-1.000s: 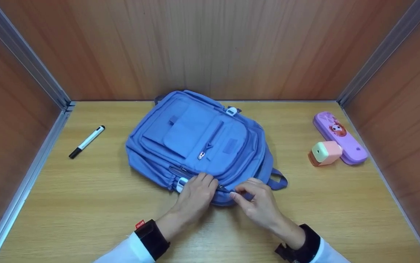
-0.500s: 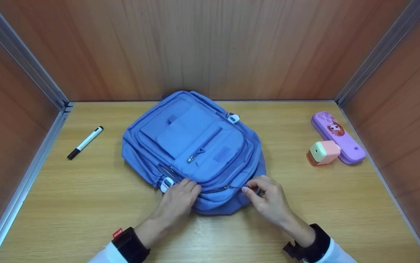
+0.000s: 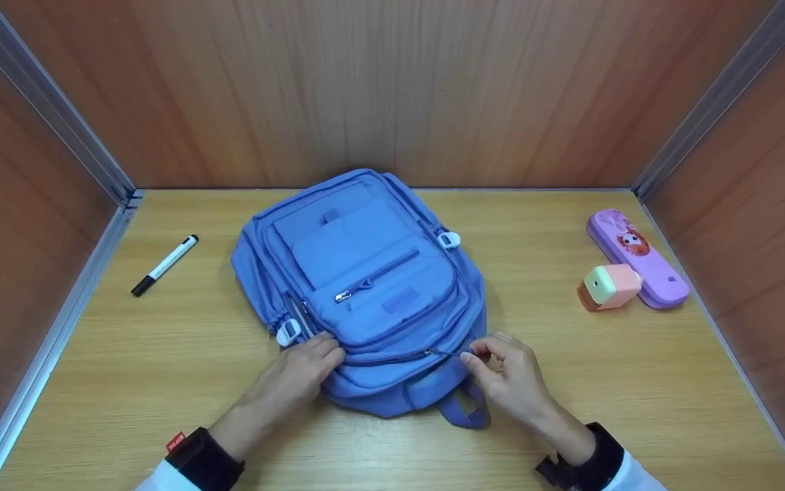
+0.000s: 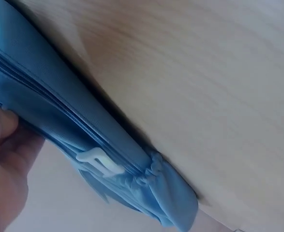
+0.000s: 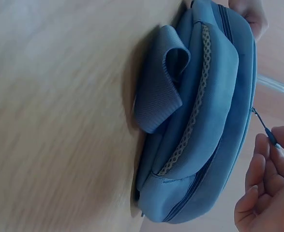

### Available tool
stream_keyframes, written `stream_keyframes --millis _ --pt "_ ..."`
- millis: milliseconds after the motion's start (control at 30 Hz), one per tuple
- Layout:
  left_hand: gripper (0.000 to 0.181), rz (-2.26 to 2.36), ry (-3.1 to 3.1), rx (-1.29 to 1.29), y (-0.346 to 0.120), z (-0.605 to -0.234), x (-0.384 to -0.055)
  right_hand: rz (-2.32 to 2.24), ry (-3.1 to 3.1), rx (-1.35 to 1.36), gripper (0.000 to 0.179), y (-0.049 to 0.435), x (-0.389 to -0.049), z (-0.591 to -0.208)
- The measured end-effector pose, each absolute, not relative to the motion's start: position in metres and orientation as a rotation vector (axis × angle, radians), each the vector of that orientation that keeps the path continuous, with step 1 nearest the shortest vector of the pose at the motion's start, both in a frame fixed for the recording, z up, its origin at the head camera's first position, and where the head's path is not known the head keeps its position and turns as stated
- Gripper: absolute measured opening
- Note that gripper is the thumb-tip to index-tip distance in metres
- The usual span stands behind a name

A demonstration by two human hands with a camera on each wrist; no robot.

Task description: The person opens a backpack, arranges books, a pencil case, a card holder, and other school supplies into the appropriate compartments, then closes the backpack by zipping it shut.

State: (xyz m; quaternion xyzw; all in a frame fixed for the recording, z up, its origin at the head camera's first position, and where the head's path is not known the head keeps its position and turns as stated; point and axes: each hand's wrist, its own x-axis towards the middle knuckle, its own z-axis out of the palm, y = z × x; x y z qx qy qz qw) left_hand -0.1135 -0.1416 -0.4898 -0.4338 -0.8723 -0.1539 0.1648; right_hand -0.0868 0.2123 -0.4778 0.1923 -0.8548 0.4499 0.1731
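Note:
A blue backpack lies front side up on the table, its top end toward the person. My left hand grips its near left edge beside a white side buckle. In the left wrist view, thumb and fingers pinch the fabric rim. At the near right edge, my right hand pinches the end of a corded zipper pull between thumb and forefinger. The cord stretches taut from the slider on the curved zipper. A carrying loop sticks out below the bag's top end.
A white marker with black ends lies left of the backpack. To the right stand a pink and mint block-shaped item and a purple pencil case with a cartoon picture. Wooden panels enclose the back and sides.
The backpack has turned clockwise, its near end swinging left. My left hand has moved left with its edge; my right hand has shifted right, still pinching the zipper pull, with more cord showing.

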Motion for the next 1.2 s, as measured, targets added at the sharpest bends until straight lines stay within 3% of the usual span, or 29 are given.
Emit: stream_keyframes --millis 233,567,733,900,1200 --pt "0.036 -0.442 -2.492 -1.264 -0.163 -0.49 -0.12 1.265 -2.38 0.474 0.023 0.222 -0.087 -0.478" --pt "0.029 -0.302 -2.503 -1.093 -0.176 -0.485 -0.13 1.259 -2.449 0.462 0.024 0.225 -0.079 -0.476" --pt "0.027 -0.365 -2.464 -0.959 -0.146 -0.475 -0.114 1.311 -2.476 0.488 0.025 0.22 -0.073 -0.469" --pt "0.011 -0.414 -2.407 -0.975 -0.094 -0.469 -0.098 1.362 -2.497 0.487 0.025 0.217 -0.068 -0.465" --pt "0.015 -0.179 -2.509 -1.064 -0.034 -0.467 -0.098 1.331 -2.444 0.581 0.024 0.21 -0.063 -0.467"
